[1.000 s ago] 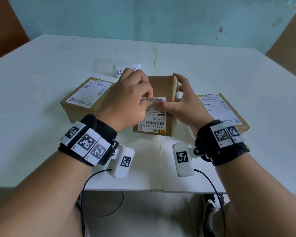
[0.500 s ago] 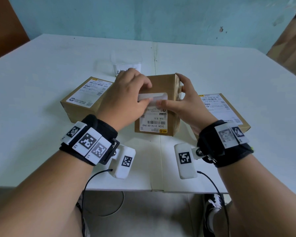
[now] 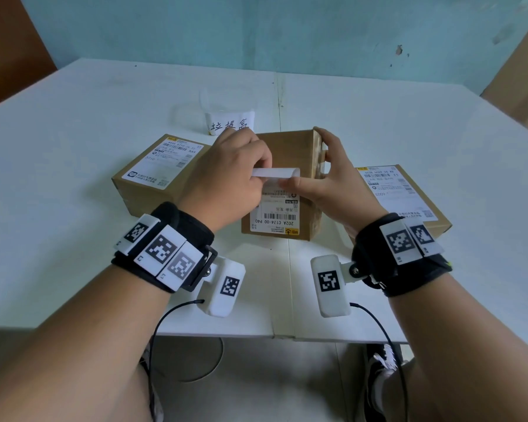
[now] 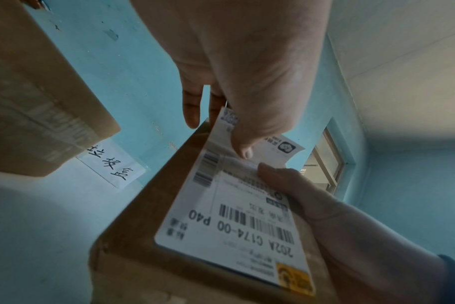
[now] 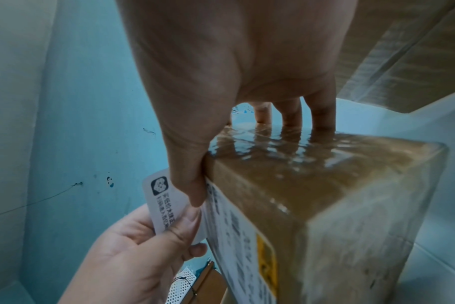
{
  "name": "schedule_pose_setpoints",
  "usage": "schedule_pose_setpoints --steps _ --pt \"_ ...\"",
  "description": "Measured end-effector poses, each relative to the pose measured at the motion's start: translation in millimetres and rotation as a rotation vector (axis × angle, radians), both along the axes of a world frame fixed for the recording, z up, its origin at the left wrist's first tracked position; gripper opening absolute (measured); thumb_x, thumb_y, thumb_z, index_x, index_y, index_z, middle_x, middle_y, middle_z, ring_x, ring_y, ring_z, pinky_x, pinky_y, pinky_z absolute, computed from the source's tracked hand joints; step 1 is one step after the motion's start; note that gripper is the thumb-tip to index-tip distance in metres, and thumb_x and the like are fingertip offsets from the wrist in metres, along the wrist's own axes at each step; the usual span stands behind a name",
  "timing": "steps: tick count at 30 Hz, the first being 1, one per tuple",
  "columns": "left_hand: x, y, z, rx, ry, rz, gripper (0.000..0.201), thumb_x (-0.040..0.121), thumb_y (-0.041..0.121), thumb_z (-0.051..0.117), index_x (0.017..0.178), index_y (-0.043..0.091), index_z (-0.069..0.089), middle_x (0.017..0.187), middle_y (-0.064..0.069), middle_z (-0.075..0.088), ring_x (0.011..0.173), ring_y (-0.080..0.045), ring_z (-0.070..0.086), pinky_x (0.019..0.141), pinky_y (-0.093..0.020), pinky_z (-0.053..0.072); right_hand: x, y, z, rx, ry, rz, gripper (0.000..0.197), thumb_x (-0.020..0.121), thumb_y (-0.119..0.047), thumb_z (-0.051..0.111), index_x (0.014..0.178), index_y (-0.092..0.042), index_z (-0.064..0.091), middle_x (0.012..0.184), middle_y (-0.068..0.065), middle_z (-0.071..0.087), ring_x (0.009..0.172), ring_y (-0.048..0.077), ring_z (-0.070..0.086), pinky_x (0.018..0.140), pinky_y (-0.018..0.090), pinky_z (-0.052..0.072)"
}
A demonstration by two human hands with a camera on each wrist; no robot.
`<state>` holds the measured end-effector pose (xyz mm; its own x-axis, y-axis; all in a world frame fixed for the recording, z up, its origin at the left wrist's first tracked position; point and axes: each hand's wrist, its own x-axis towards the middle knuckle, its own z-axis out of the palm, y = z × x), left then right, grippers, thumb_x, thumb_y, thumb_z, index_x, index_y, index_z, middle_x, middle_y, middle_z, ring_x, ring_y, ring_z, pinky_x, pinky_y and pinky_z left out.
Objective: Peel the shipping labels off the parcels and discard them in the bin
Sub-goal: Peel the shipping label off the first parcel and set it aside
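While right hand (image 3: 333, 181) steadies cardboard parcel (image 3: 299, 150), left hand (image 3: 226, 181) curls paper label (image 3: 276, 214).

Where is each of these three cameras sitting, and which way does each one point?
Head: worn on the head, looking forward and down at the white table; both forearms and hands show, with the left hand and right hand on the middle parcel.
Left wrist: on the left wrist, looking along the left hand at the shipping label it pinches.
Right wrist: on the right wrist, looking along the right hand gripping the parcel's side.
Shared: all three show the middle parcel and its half-lifted label; each wrist view also catches the other hand.
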<state>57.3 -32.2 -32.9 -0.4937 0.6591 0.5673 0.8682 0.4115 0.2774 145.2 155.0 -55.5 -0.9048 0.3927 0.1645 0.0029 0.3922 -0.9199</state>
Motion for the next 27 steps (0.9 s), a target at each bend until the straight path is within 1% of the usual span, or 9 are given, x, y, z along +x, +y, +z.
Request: schedule_pose_setpoints --steps 3,6,12,18,21,23,25,26,27 --pt "1 0 1 -0.009 0.006 -0.008 0.016 0.078 -0.001 0.065 0.078 0.014 0.061 0.091 0.0 0.056 0.091 -0.023 0.049 0.07 -0.048 0.05 0 0 0 0.014 0.001 0.001 0.118 0.056 -0.063 0.088 0.157 -0.042 0.033 0.139 0.001 0.055 0.126 0.029 0.064 0.104 0.055 0.057" --pt "3 0 2 -0.013 0.018 -0.028 0.015 0.079 0.002 0.067 0.078 0.014 0.06 0.09 0.0 0.056 0.091 -0.024 0.05 0.069 -0.047 0.05 -1 2 0 0.016 0.006 -0.001 0.118 0.055 -0.063 0.088 0.158 -0.041 0.033 0.138 0.001 0.056 0.126 0.029 0.064 0.104 0.055 0.057" --pt "4 0 3 -0.017 0.023 -0.045 0.015 0.08 0.004 0.068 0.076 0.015 0.059 0.089 0.002 0.056 0.09 -0.022 0.049 0.067 -0.047 0.049 -2 3 -2 0.027 0.011 0.001 0.116 0.058 -0.06 0.089 0.157 -0.042 0.033 0.138 0.0 0.055 0.126 0.028 0.064 0.105 0.055 0.056" --pt "5 -1 3 -0.021 0.036 -0.064 0.013 0.081 0.005 0.069 0.078 0.014 0.06 0.091 0.001 0.056 0.09 -0.022 0.049 0.066 -0.046 0.05 -3 3 -4 0.014 0.013 -0.006 0.118 0.055 -0.064 0.091 0.156 -0.043 0.034 0.14 0.001 0.055 0.127 0.028 0.064 0.105 0.056 0.056" --pt "6 -2 3 0.034 0.047 -0.03 0.005 0.085 0.01 0.067 0.085 0.015 0.066 0.096 0.0 0.056 0.092 -0.021 0.052 0.069 -0.045 0.052 -4 5 -3 -0.03 0.018 -0.022 0.119 0.054 -0.06 0.092 0.157 -0.036 0.036 0.136 0.003 0.059 0.125 0.025 0.066 0.102 0.054 0.058" --pt "7 -2 2 0.075 0.069 0.019 0.011 0.085 0.009 0.066 0.091 0.017 0.07 0.102 0.0 0.055 0.092 -0.02 0.054 0.066 -0.041 0.053 -2 6 0 -0.05 0.031 -0.033 0.118 0.054 -0.056 0.09 0.157 -0.03 0.038 0.133 0.001 0.062 0.121 0.017 0.068 0.1 0.051 0.06" --pt "9 -2 1 0.08 0.087 0.049 0.014 0.086 0.012 0.068 0.098 0.019 0.07 0.108 0.0 0.055 0.093 -0.019 0.057 0.066 -0.04 0.054 -1 7 2 -0.068 0.044 -0.026 0.117 0.056 -0.053 0.091 0.157 -0.027 0.038 0.131 -0.001 0.063 0.118 0.012 0.069 0.098 0.049 0.062" --pt "10 -1 1 0.08 0.084 0.056 0.019 0.086 0.015 0.07 0.105 0.02 0.069 0.111 0.0 0.056 0.094 -0.018 0.057 0.068 -0.039 0.055 -1 7 2 -0.072 0.046 -0.023 0.117 0.056 -0.053 0.091 0.157 -0.027 0.038 0.13 -0.002 0.063 0.117 0.012 0.069 0.098 0.049 0.062" --pt "11 -1 2 0.077 0.068 0.062 0.03 0.086 0.017 0.073 0.115 0.021 0.066 0.114 0.0 0.056 0.096 -0.016 0.056 0.071 -0.036 0.055 -1 7 2 -0.064 0.043 -0.02 0.118 0.055 -0.054 0.09 0.157 -0.028 0.037 0.13 -0.002 0.063 0.116 0.014 0.07 0.097 0.05 0.062"
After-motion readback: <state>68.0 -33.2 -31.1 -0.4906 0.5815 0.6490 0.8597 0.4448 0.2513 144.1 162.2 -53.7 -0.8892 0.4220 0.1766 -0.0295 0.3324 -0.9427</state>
